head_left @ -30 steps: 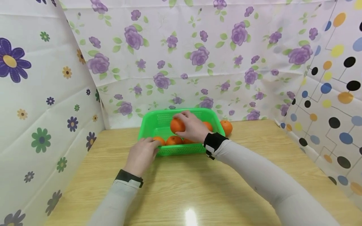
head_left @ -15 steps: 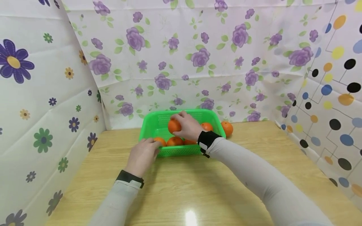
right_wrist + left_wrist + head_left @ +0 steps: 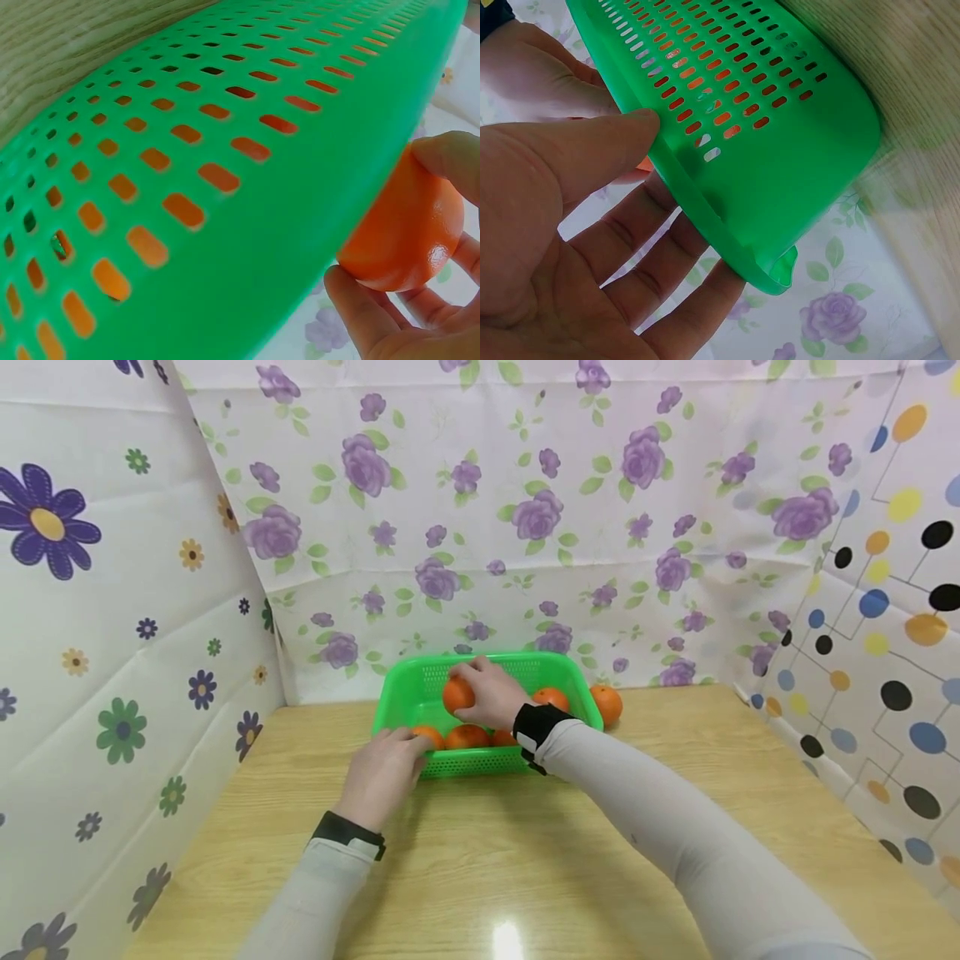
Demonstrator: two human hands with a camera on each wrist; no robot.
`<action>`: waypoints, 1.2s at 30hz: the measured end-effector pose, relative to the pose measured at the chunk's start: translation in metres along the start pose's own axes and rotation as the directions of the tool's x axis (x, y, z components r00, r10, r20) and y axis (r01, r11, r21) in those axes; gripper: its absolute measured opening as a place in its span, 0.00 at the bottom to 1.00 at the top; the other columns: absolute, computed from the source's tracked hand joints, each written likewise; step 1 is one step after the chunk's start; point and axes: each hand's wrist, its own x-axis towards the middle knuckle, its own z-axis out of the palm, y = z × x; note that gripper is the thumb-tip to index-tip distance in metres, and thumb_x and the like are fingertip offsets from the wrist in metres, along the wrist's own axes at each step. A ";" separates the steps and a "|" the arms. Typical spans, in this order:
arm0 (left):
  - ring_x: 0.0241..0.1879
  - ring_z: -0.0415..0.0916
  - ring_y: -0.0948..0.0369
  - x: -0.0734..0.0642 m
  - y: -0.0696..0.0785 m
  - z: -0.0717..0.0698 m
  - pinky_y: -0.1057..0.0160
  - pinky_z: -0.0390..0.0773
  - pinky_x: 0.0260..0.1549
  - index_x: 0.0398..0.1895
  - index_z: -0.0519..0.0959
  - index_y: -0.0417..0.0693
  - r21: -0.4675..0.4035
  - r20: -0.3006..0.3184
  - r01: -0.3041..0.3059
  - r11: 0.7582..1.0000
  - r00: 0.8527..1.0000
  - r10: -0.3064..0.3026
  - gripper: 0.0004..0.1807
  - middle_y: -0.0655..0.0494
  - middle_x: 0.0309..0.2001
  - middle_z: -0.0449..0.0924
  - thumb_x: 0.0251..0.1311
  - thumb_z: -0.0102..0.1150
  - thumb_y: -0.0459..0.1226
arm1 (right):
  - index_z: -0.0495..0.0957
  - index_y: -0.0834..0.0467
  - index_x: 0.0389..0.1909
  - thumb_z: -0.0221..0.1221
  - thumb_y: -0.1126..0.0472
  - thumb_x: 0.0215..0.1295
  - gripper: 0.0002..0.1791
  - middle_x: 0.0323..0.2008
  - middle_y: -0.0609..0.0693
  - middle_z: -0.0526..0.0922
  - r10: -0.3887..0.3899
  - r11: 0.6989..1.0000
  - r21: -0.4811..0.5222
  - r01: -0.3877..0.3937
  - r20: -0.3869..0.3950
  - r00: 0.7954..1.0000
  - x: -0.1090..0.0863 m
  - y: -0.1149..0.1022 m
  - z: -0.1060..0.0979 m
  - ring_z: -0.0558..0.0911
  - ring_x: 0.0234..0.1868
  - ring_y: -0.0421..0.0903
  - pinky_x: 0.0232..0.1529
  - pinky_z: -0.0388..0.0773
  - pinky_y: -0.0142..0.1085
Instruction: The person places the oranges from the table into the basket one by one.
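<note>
A green perforated plastic basket [image 3: 472, 765] stands on the table with several oranges inside, one of them an orange [image 3: 467, 737] along the near wall. My left hand [image 3: 381, 777] holds the near left part of its rim, the thumb outside and the fingers reaching over to the inner side, as the left wrist view shows. With my right hand [image 3: 495, 697] I grip an orange [image 3: 458, 695] above the inside of the basket, fingers and thumb around it. In the right wrist view that orange [image 3: 409, 225] appears past the rim, partly hidden by the basket wall.
Another orange [image 3: 607, 704] lies on the wooden table [image 3: 480, 852], just outside the basket's right end. A purple-flowered cloth [image 3: 450, 527] hangs right behind the basket. Patterned cloths also hang at the left and right sides.
My right hand has shifted a little to the left over the basket with the orange in it. The left hand has stayed on the rim. The head view has turned slightly.
</note>
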 end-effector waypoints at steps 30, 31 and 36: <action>0.35 0.80 0.49 -0.001 0.001 0.000 0.53 0.84 0.32 0.44 0.91 0.49 -0.008 -0.036 -0.026 1.000 0.999 0.026 0.10 0.50 0.39 0.87 0.62 0.82 0.32 | 0.73 0.50 0.79 0.70 0.56 0.77 0.33 0.73 0.63 0.70 0.063 0.998 -0.025 -0.061 0.087 0.994 0.018 0.018 0.024 0.83 0.58 0.60 0.55 0.86 0.53; 0.35 0.80 0.49 -0.001 0.001 -0.001 0.54 0.85 0.32 0.44 0.91 0.49 -0.008 -0.032 -0.023 1.000 0.999 0.023 0.10 0.50 0.39 0.87 0.62 0.82 0.32 | 0.75 0.49 0.79 0.70 0.56 0.77 0.32 0.72 0.63 0.70 0.055 0.998 -0.037 -0.052 0.089 0.995 0.019 0.018 0.024 0.83 0.58 0.60 0.54 0.86 0.53; 0.36 0.80 0.49 -0.001 -0.001 -0.001 0.54 0.85 0.33 0.44 0.91 0.48 -0.010 -0.014 -0.011 1.000 1.000 0.011 0.10 0.50 0.39 0.87 0.62 0.82 0.32 | 0.82 0.49 0.73 0.63 0.60 0.83 0.22 0.72 0.64 0.73 -0.001 0.991 -0.136 0.018 0.122 0.992 0.020 0.021 0.030 0.85 0.56 0.59 0.56 0.87 0.51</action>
